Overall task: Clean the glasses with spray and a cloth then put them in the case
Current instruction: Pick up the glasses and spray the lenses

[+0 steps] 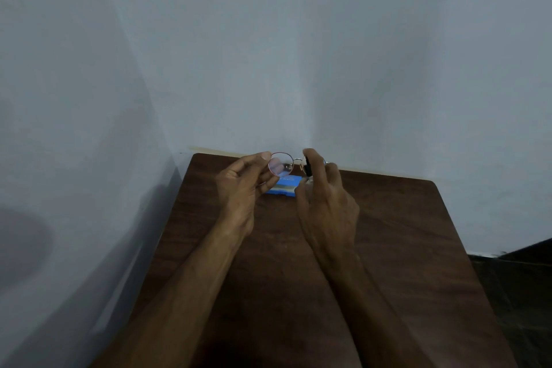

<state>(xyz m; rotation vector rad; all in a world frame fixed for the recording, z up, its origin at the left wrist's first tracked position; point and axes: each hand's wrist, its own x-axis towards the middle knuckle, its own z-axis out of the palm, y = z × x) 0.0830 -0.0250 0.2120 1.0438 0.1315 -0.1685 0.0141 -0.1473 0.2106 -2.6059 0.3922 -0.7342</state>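
Both hands are raised over the far end of a dark wooden table point(388, 248), close to its back edge and the pale wall point(298, 39). The left hand point(242, 188) pinches the thin-rimmed glasses point(288, 164) at the left lens rim. The right hand point(325, 197) is closed around a small dark spray bottle point(307, 166) by the right lens. A blue case point(283, 185) lies under the hands, with bare table to its right and toward the near edge.

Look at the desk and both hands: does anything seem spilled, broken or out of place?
Nothing stands out. The left hand holds the glasses level, the right hand holds a small dark object at the other lens, and the blue case lies flat on the table.
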